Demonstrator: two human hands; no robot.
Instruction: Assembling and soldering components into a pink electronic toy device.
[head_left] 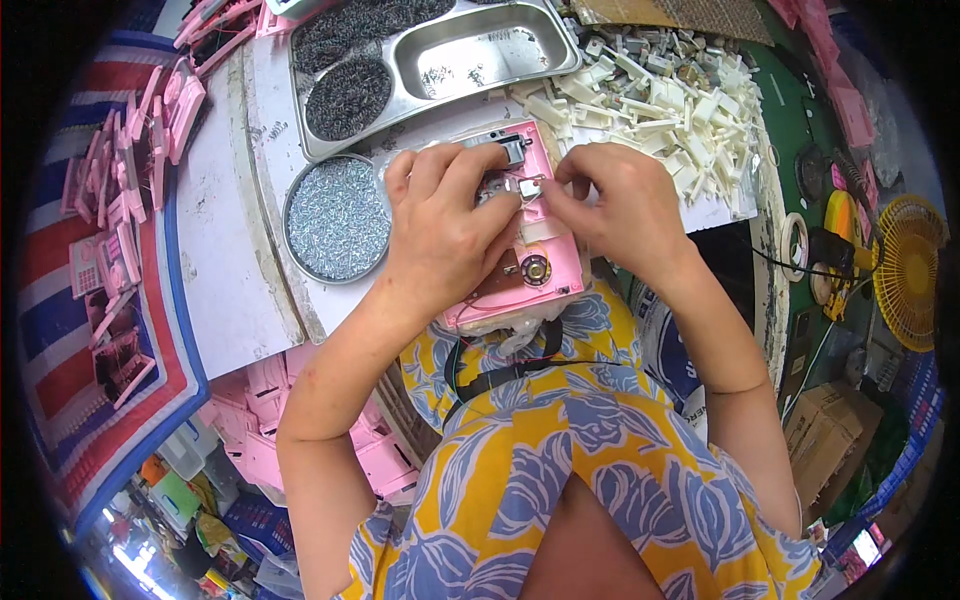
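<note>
At the near edge of the worktop (235,290), a pink plastic casing (545,285) is being steadied under the left hand (440,235), its fingers pressed together on it, so that a small metal part (528,187) is being pinched by the right hand (620,205) over the open inside. A round tray of screws (335,218) is lying just left, within reach.

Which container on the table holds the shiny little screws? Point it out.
The round metal dish, just left of the left hand. It is filled with silvery screws, whereas the steel compartment tray behind it holds dark springs or sits empty.
</note>
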